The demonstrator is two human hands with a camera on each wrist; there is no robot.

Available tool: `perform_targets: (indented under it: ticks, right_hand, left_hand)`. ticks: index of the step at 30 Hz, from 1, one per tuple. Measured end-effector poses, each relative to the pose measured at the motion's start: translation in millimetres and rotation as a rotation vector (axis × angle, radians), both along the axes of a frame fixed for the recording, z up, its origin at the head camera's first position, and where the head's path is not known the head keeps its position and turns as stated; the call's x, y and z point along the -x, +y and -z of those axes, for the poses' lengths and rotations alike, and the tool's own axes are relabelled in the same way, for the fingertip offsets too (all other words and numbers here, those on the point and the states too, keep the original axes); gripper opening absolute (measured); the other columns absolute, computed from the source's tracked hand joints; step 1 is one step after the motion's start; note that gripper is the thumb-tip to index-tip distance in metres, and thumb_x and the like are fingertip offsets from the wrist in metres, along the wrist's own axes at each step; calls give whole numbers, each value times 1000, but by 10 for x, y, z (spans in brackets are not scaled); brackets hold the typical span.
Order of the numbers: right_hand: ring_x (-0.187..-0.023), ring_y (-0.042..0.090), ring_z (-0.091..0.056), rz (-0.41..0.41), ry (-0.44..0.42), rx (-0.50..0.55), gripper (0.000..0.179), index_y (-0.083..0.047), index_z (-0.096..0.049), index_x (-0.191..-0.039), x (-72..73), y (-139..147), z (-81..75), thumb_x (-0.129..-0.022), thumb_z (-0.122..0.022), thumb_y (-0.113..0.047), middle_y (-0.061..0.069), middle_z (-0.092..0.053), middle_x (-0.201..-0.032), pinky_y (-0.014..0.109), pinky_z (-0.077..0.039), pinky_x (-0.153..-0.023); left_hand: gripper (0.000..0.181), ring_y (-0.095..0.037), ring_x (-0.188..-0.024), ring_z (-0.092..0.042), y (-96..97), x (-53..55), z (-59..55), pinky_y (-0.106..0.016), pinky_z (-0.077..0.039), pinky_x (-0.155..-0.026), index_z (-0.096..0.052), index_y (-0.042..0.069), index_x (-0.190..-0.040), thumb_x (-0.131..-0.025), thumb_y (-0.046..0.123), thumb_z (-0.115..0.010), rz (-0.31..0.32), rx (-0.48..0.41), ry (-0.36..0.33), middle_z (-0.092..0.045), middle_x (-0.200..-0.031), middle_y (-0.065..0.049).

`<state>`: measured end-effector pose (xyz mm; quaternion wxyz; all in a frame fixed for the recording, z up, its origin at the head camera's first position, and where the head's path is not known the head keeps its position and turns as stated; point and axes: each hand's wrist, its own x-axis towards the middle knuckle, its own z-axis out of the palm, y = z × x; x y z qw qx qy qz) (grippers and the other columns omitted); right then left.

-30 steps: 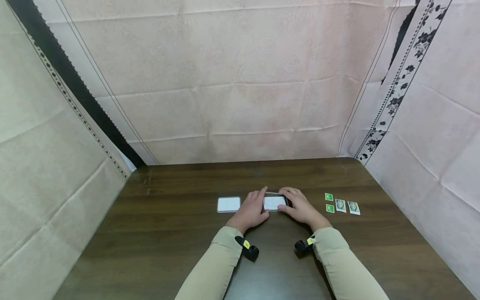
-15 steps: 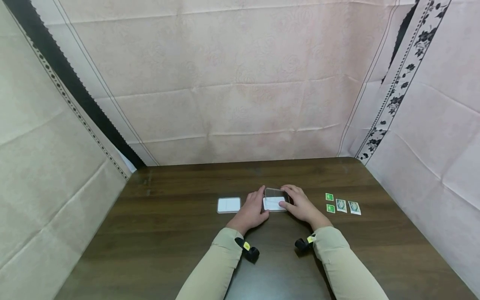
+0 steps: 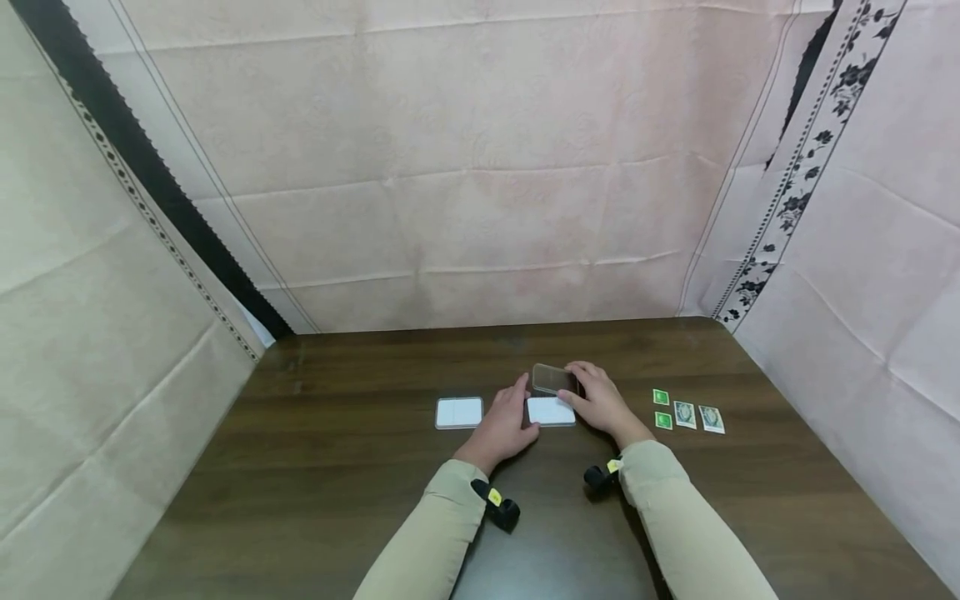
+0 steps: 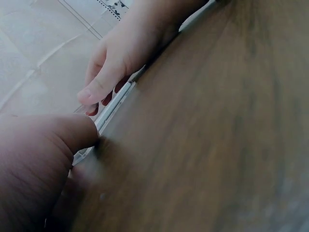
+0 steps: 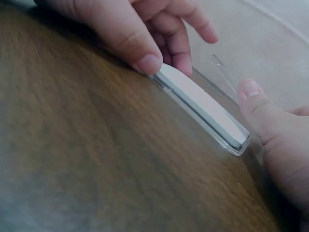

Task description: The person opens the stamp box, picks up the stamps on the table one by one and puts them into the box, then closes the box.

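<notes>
Head view, item one: white slab point(image 3: 553, 412), flat, rectangular, rounded corners, on the table point(image 3: 337, 467) between the hands, seated in a transparent base point(image 5: 237, 151).

Print: two small green squares point(image 3: 661, 397) and two pale cards point(image 3: 684, 414) with blue-green pictures, at three o'clock from the slab; any lettering on them too small to read. Yellow tag point(image 3: 494, 497) on the black wrist mount point(image 3: 506, 514) likewise unreadable.

Changes: clear cover point(image 3: 552, 379), which overlapped the slab's twelve-o'clock edge half a second ago, is now shifted farther toward twelve, leaving the white face exposed. Right hand point(image 3: 603, 404) has moved with it; left hand point(image 3: 501, 425) keeps its place at the slab's nine-o'clock end.

Grip: left thumb and fingers pinch the slab with its base. Right thumb and fingers are clamped on the cover's three-o'clock end. Contact between cover and slab: cannot tell.

Materials: cover and base, clear and plastic-looking; table, dark brown wood grain, satin sheen; cloth point(image 3: 465, 167) at twelve o'clock, creased, pale pinkish; black floral border point(image 3: 795, 200) toward one.

Second white slab point(image 3: 459, 412): nine o'clock, rounded corners, lying flat.
</notes>
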<state>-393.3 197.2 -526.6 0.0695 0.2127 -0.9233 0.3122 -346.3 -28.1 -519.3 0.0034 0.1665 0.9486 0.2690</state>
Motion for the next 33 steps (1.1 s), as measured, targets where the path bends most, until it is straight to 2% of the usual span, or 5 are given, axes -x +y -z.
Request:
perform_targets:
  ticks: [5, 11, 19, 24, 33]
  right_hand:
    - [-139, 45, -37, 12, 3, -30, 60, -1, -48, -147, 127, -33, 6, -102, -60, -38, 23, -44, -150, 66, -25, -112]
    - [-139, 45, -37, 9, 9, -65, 58, -2, -51, -145, 239, -60, -7, -102, -59, -41, 23, -45, -150, 66, -25, -112]
    - [-144, 44, -30, -13, -57, -102, 57, -5, -51, -147, 363, -79, -44, -103, -57, -42, 19, -40, -156, 66, -20, -114]
    - [-146, 43, -26, -17, -74, -145, 60, -7, -47, -150, 376, -93, -67, -103, -57, -41, 18, -36, -158, 65, -17, -116]
    - [-146, 39, -29, 16, -47, -159, 62, -10, -49, -150, 417, -130, -36, -100, -61, -45, 15, -39, -157, 63, -19, -116]
  left_hand:
    - [89, -24, -146, -35, 8, -10, -2, -45, -37, -115, -18, 11, -162, -94, 32, -71, -14, -14, 5, -54, -146, -4]
    - [85, -24, -145, -37, 22, -45, -21, -44, -38, -113, -21, 10, -161, -95, 31, -71, -22, -11, 8, -55, -145, -4]
    - [83, -24, -144, -38, 27, -46, -24, -44, -40, -112, -24, 11, -160, -94, 30, -71, -34, -6, 14, -57, -143, -4]
    - [82, -24, -144, -38, 38, -51, -21, -44, -40, -112, -26, 12, -160, -94, 31, -72, -42, -2, 3, -56, -144, -3]
    - [82, -24, -144, -38, 27, -45, -23, -44, -41, -111, -26, 11, -159, -94, 31, -71, -37, 7, 21, -56, -144, -3]
